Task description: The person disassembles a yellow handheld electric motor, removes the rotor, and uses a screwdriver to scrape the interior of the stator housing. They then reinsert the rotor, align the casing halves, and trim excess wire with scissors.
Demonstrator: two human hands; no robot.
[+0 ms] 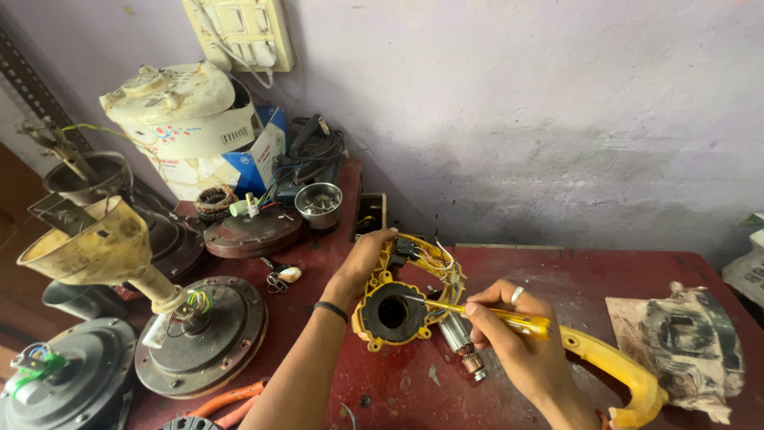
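Observation:
My left hand grips the upper left edge of a yellow power-tool housing half that rests on the dark red table. The housing holds a round black motor cavity and several loose wires near its top. My right hand, with a ring on one finger, holds a yellow-handled screwdriver whose thin shaft points left into the cavity. A motor armature lies on the table just under the right hand. Another yellow housing part curves away to the right behind my right wrist.
Several ceiling-fan motors crowd the left side, one with a cream cup-shaped cover. A small steel bowl, a white appliance and a blue box stand at the back left. A grimy cloth lies at right. Orange plier handles lie at the bottom.

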